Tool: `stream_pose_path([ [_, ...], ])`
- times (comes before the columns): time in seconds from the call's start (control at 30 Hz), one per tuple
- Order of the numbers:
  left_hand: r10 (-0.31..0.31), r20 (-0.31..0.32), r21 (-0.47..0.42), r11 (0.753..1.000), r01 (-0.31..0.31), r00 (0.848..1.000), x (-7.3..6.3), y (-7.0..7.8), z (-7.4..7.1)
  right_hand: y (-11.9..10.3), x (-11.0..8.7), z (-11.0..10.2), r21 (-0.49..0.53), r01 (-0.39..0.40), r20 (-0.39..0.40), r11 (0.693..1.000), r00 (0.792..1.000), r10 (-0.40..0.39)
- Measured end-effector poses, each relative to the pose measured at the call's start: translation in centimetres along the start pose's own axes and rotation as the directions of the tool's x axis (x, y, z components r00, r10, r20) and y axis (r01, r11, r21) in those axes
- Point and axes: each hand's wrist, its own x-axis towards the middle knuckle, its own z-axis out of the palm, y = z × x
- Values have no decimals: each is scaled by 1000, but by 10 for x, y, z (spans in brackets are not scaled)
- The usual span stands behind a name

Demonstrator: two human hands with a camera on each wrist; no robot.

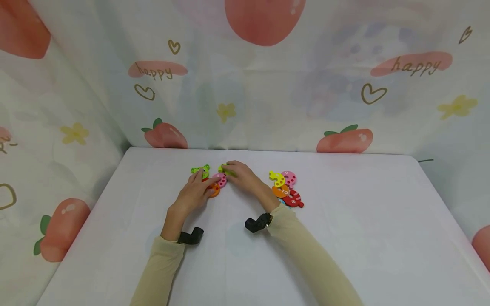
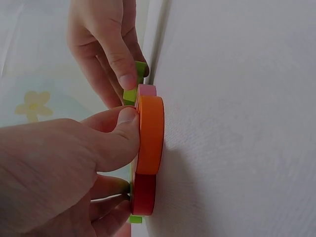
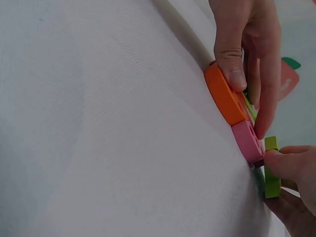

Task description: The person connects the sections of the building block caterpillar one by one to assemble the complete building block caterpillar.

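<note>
My right hand (image 1: 246, 178) pinches a green puzzle piece (image 3: 272, 186) between thumb and fingers, at the end of a row of joined pieces. Next to it lies a pink piece (image 1: 222, 183) with dark dots, followed by an orange piece (image 2: 152, 133) and a red one (image 2: 144, 195). At the row's far left is a light green piece (image 1: 206, 168) shaped like an animal's head. My left hand (image 1: 191, 193) rests on the row, its thumb and fingertips spread over the pieces. Part of the row is hidden under its fingers.
Right of my right hand lies a cluster of numbered pieces: yellow (image 1: 278, 178), pink (image 1: 289, 178), orange (image 1: 280, 192), red (image 1: 293, 199) and a partly hidden blue one. The white table (image 1: 363, 238) meets a patterned cloth (image 1: 268, 97) at its back edge.
</note>
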Motion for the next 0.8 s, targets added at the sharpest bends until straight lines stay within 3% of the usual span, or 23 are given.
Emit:
stream_pose_path([
  [0.53,7,7,37,999,-8,1000,1,-1,3,-3,-1,0,-101,7,69,995,998,0],
  [0.8,-14,21,32,999,13,1000,3,-2,3,-9,-4,-1,-138,-41,102,990,993,55],
])
